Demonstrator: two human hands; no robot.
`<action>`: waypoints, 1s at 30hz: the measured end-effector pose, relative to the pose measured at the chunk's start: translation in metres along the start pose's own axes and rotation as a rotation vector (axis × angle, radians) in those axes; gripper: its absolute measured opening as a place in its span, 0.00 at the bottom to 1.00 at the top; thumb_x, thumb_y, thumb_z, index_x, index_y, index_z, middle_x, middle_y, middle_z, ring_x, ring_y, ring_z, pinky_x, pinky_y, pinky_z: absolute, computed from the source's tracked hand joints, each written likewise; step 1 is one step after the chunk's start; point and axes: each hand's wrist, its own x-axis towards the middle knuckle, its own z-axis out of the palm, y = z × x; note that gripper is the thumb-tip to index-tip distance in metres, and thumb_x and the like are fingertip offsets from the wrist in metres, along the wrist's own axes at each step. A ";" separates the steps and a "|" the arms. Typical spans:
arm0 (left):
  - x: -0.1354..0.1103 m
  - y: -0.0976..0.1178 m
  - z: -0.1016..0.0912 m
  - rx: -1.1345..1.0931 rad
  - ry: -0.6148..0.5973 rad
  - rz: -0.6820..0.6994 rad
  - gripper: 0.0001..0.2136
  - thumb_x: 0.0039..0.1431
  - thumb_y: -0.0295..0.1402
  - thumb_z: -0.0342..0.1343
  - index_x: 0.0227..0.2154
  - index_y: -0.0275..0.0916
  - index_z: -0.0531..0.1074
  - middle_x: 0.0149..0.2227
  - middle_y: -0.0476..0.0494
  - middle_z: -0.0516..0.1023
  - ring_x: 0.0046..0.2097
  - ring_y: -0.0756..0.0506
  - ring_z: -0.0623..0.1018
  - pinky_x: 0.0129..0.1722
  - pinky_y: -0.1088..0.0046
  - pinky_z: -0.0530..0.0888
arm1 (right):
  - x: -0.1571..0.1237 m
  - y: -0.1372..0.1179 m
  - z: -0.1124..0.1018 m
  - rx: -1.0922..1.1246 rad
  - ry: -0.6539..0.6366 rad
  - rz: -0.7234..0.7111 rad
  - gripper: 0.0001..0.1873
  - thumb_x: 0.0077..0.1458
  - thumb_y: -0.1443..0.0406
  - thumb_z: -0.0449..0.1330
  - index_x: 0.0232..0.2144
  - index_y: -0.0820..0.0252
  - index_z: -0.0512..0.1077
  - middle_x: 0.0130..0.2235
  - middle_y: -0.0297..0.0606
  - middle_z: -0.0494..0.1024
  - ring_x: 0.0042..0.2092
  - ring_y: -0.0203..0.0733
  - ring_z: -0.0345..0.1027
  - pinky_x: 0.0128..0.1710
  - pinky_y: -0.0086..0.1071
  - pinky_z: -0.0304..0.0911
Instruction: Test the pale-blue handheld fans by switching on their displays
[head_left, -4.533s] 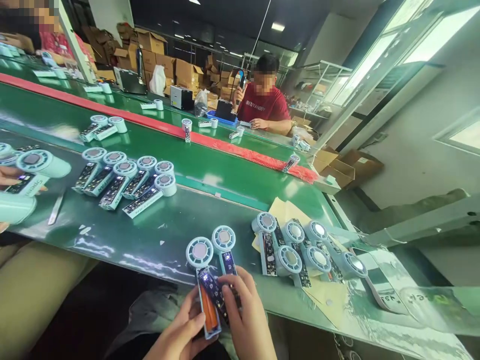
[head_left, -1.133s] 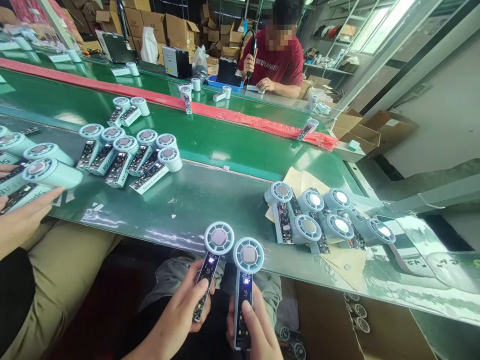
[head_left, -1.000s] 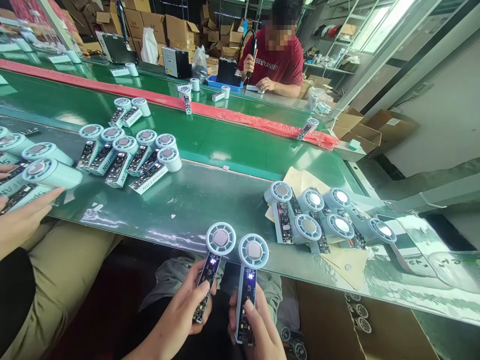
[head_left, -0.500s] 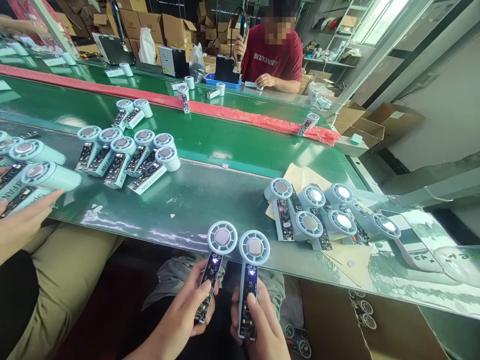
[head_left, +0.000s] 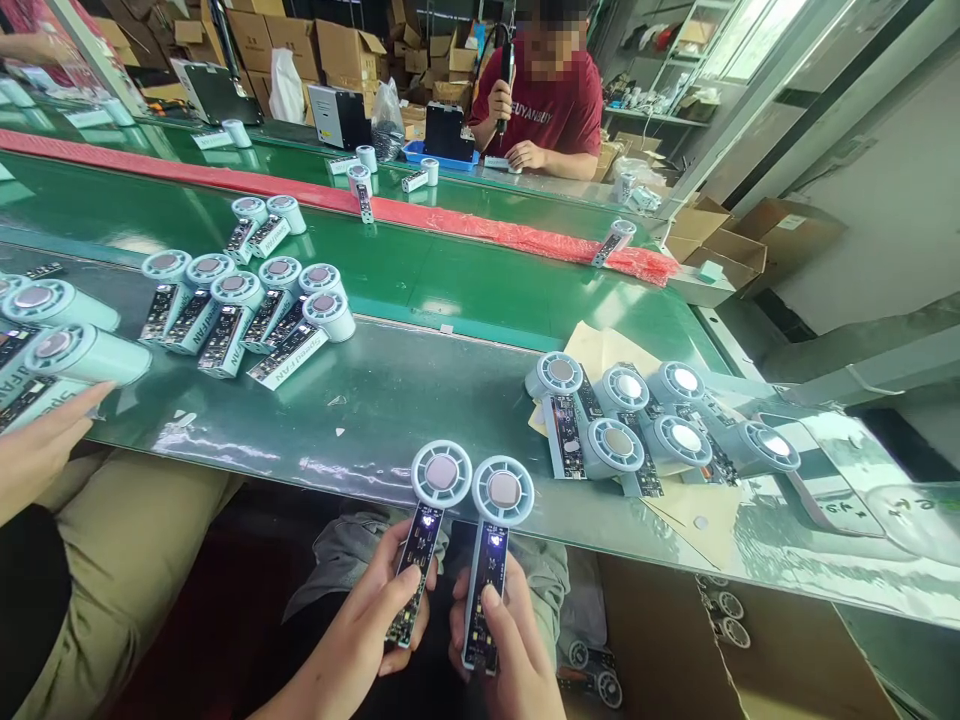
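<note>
My left hand (head_left: 382, 600) is closed round the handle of a pale blue handheld fan (head_left: 441, 474), thumb on its bare circuit board. A second handheld fan (head_left: 502, 490) of the same kind is in my right hand (head_left: 510, 630), its thumb pressing the board too. Both fans show a lit white-violet light on the board, and their round heads point away from me, side by side over the bench's front edge. On the right of the bench, several like fans (head_left: 615, 445) lie on brownish paper (head_left: 596, 345). Another group of fans (head_left: 236, 290) lies to the left.
At the far left, a neighbour's hand (head_left: 45, 450) is beside more fans. A green conveyor (head_left: 480, 265) with a red strip (head_left: 450, 222) runs behind the bench (head_left: 420, 375). Across it sits a person in a red shirt (head_left: 555, 110). An open carton (head_left: 660, 640) with fans stands below right.
My right hand and its fan have shifted slightly left, closer to the other fan. Across the conveyor, the person's raised hand with a dark tool has moved right and lower.
</note>
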 end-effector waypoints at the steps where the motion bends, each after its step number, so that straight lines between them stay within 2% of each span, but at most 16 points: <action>1: 0.000 0.000 0.000 0.001 -0.001 0.002 0.16 0.61 0.45 0.43 0.50 0.51 0.52 0.36 0.51 0.63 0.24 0.56 0.61 0.18 0.81 0.53 | 0.000 0.000 0.000 0.000 -0.007 -0.001 0.21 0.59 0.53 0.58 0.49 0.54 0.59 0.35 0.34 0.65 0.26 0.34 0.57 0.18 0.23 0.52; 5: 0.000 0.000 0.001 0.000 0.003 0.002 0.16 0.61 0.46 0.43 0.49 0.50 0.54 0.36 0.51 0.63 0.23 0.56 0.60 0.18 0.81 0.53 | 0.000 -0.002 0.001 0.006 -0.020 0.014 0.21 0.59 0.53 0.57 0.49 0.55 0.58 0.34 0.34 0.65 0.24 0.33 0.56 0.17 0.22 0.51; 10: 0.000 0.003 0.002 0.043 0.062 -0.032 0.17 0.61 0.47 0.43 0.51 0.51 0.53 0.35 0.51 0.63 0.24 0.56 0.60 0.18 0.82 0.51 | -0.001 -0.008 0.003 -0.024 -0.001 0.029 0.22 0.58 0.52 0.58 0.48 0.56 0.58 0.34 0.35 0.67 0.23 0.33 0.56 0.18 0.23 0.51; 22: 0.000 0.005 0.000 0.020 -0.007 -0.013 0.15 0.62 0.44 0.43 0.51 0.52 0.55 0.37 0.51 0.63 0.26 0.55 0.62 0.18 0.81 0.54 | -0.004 -0.024 0.009 -0.061 0.054 0.133 0.30 0.53 0.51 0.62 0.50 0.59 0.56 0.36 0.39 0.69 0.23 0.34 0.56 0.21 0.25 0.50; 30: -0.001 0.006 -0.001 0.028 -0.016 -0.015 0.16 0.62 0.44 0.43 0.51 0.52 0.54 0.37 0.51 0.64 0.27 0.54 0.62 0.19 0.81 0.54 | -0.003 -0.025 0.007 -0.114 0.056 0.127 0.29 0.54 0.50 0.60 0.50 0.59 0.57 0.36 0.39 0.70 0.23 0.35 0.56 0.20 0.26 0.50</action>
